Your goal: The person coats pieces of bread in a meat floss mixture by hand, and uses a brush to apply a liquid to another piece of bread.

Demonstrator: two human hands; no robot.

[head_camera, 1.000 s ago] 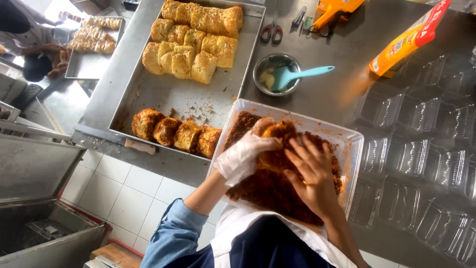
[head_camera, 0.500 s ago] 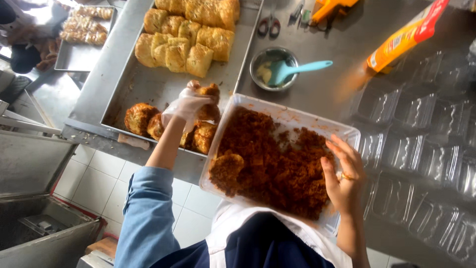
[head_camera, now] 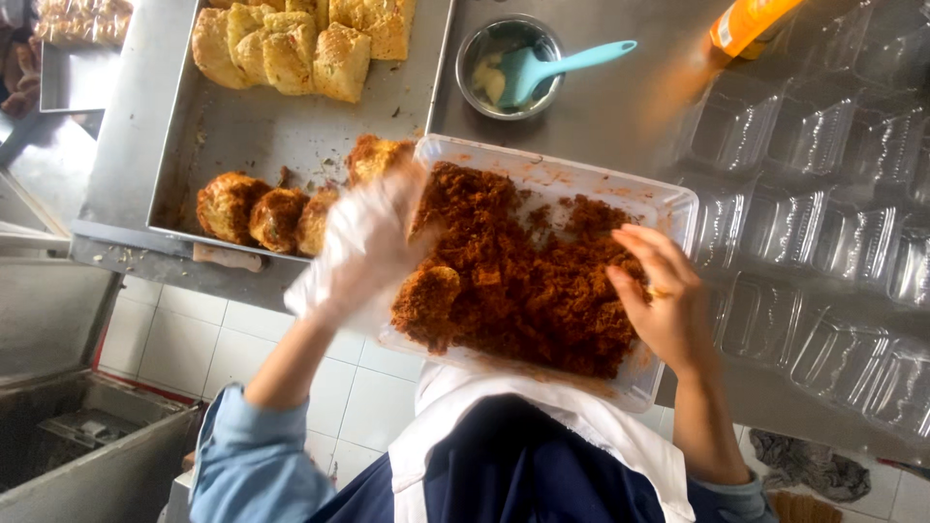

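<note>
While the gloved left hand [head_camera: 363, 247] blurs over the tub [head_camera: 668, 208], the bare right hand [head_camera: 659, 300] rests in the floss [head_camera: 528, 281].

Head view: the left hand, in thin crinkled clear plastic, is at the tub's left rim beside a floss-coated bun [head_camera: 378, 155]; whether it grips anything cannot be told. The right hand's fingers are loosely curled, tips sunk in the fibrous, rust-brown floss at the tub's right side, holding nothing distinct. A rounded coated bun [head_camera: 426, 295] lies in the tub's near-left corner. The steel tray [head_camera: 252, 126] carries three coated buns [head_camera: 262, 213] along its near edge and pale, squarish plain buns [head_camera: 291, 44] at its far edge. A round steel bowl [head_camera: 484, 44] holds a teal spatula [head_camera: 562, 66]. Ribbed clear clamshells [head_camera: 823, 223] cover the counter's right side.
</note>
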